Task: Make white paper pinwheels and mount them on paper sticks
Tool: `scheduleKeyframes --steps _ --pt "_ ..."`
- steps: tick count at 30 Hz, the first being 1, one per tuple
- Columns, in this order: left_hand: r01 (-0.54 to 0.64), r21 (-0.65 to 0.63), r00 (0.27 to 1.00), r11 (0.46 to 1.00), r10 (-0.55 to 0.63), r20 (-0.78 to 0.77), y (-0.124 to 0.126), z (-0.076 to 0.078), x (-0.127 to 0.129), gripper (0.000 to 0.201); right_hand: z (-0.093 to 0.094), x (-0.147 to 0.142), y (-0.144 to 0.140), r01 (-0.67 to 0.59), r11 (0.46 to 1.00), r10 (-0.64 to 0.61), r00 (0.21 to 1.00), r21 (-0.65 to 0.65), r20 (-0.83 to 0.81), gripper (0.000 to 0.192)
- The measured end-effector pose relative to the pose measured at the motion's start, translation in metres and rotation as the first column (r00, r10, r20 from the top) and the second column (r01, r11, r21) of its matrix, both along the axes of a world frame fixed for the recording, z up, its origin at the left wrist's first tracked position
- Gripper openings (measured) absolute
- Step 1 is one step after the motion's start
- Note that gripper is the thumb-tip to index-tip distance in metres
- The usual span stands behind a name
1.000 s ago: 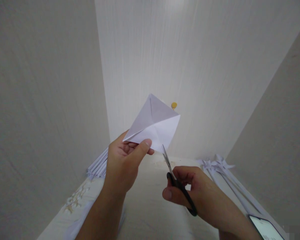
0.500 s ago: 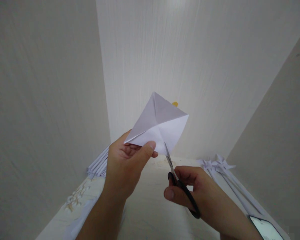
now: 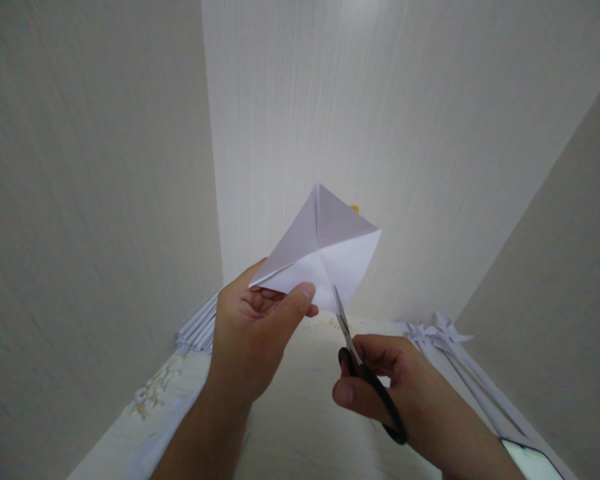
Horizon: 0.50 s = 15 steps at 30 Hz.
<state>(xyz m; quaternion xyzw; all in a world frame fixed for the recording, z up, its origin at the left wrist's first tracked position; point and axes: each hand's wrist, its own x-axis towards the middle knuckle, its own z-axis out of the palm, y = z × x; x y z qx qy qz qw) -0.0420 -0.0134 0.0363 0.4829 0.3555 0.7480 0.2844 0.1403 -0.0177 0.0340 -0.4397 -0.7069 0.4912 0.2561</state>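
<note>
A: What does the left hand (image 3: 253, 333) hold?

B: It holds a folded white paper (image 3: 325, 250), a diamond shape with creases. The thumb presses on the near left corner of the paper and the other fingers are curled under it, so the hand is closed on the paper. The paper is lifted in the air, in the middle of the view, in front of the far wall.

A: And the right hand (image 3: 390, 380)?

B: The right hand is closed around the black handles of the scissors (image 3: 363, 370). The blades point up and far, and their tips touch the near lower edge of the paper, just right of the left thumb. The blades look almost together; I cannot tell if they already cut into the paper.

A: What lies around?

B: Under the hands is a pale bench (image 3: 290, 413) with a faint flower pattern on its left part. Rolled white paper sticks (image 3: 197, 327) lie at the left wall, and more paper sticks with star-like ends (image 3: 445, 337) lie at the right. A phone (image 3: 533, 460) with a lit screen is at the near right corner. A small yellow thing (image 3: 354, 209) peeks out behind the paper.
</note>
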Motion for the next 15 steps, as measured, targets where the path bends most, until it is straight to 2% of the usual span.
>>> scheduleKeyframes --steps 7,15 --pt "-0.05 -0.079 0.999 0.996 0.049 -0.023 -0.0028 0.0061 0.0033 0.013 -0.001 -0.0006 0.0006 0.038 0.999 -0.038 0.998 0.017 0.04 0.05" --pt "-0.063 -0.088 0.997 0.994 0.058 -0.06 -0.0002 0.0061 0.0032 0.02 -0.0038 0.0015 0.0026 0.058 0.998 -0.059 0.998 0.023 0.033 0.05"
